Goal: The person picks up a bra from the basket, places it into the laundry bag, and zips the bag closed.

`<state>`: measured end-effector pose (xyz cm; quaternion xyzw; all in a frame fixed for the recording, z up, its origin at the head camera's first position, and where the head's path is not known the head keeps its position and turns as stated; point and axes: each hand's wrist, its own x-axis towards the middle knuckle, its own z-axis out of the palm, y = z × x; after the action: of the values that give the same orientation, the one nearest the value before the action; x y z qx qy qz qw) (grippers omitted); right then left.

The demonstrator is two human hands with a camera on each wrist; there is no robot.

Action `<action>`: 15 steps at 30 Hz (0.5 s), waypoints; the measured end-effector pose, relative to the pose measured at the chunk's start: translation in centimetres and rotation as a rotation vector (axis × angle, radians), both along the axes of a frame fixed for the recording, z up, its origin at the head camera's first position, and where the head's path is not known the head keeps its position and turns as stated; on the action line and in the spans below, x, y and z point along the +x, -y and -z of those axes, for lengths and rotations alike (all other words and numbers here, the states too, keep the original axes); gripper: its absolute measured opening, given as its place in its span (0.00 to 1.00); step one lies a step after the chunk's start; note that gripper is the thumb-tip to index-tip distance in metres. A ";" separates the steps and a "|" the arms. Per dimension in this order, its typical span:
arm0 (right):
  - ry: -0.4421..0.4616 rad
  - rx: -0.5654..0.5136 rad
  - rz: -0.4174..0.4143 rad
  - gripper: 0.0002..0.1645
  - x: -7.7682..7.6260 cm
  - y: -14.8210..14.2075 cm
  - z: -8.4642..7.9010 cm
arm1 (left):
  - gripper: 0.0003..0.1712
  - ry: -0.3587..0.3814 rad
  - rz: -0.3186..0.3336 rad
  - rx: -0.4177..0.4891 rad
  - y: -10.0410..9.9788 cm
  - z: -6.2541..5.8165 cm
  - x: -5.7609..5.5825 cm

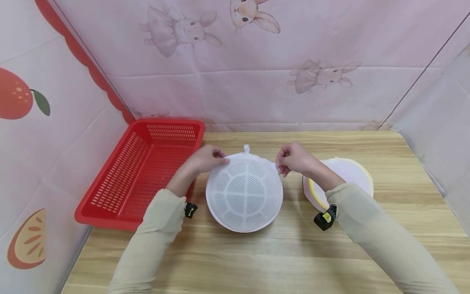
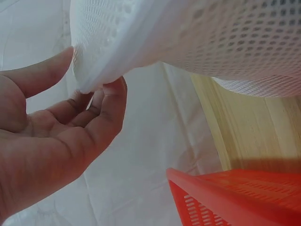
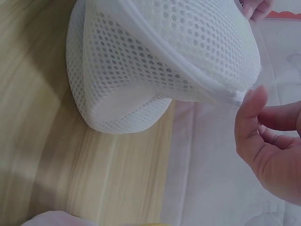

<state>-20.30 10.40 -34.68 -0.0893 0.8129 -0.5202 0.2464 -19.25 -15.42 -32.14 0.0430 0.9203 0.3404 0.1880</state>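
A round white mesh laundry bag (image 1: 244, 192) stands upright on the table, its domed mesh face toward me and a small white loop (image 1: 247, 148) at its top. My left hand (image 1: 207, 157) pinches its upper left edge; in the left wrist view the thumb lies on the mesh, with the fingers behind the rim. At the upper right edge, my right hand (image 1: 296, 158) pinches the end of the white seam band (image 3: 230, 98) between thumb and forefinger. The right wrist view shows the mesh body bulging behind that band. Whether a zipper pull is under those fingertips is hidden.
To the left, a red plastic basket (image 1: 106, 222) with slotted walls stands close to my left forearm. A flat round pale bag with yellow trim (image 1: 354, 175) lies on the wooden table (image 1: 257, 261), partly beneath my right forearm. Printed cloth walls (image 1: 238, 98) border the table.
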 end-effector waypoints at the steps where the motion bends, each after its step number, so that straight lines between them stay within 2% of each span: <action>1: -0.003 -0.006 -0.001 0.05 0.0 0.0 -0.2 | 0.14 -0.009 0.008 0.003 -0.2 -0.1 -0.1; 8: -0.019 -0.059 0.002 0.04 -0.2 0.4 -0.8 | 0.12 -0.049 0.059 0.044 -1.3 -0.1 -0.3; 15: -0.032 -0.040 0.034 0.04 -0.3 0.4 -1.1 | 0.10 -0.067 0.020 0.065 -2.0 0.1 -0.3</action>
<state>-20.57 10.02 -33.55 -0.0885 0.8076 -0.5389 0.2225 -19.51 -13.44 -32.27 0.0698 0.9140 0.3666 0.1592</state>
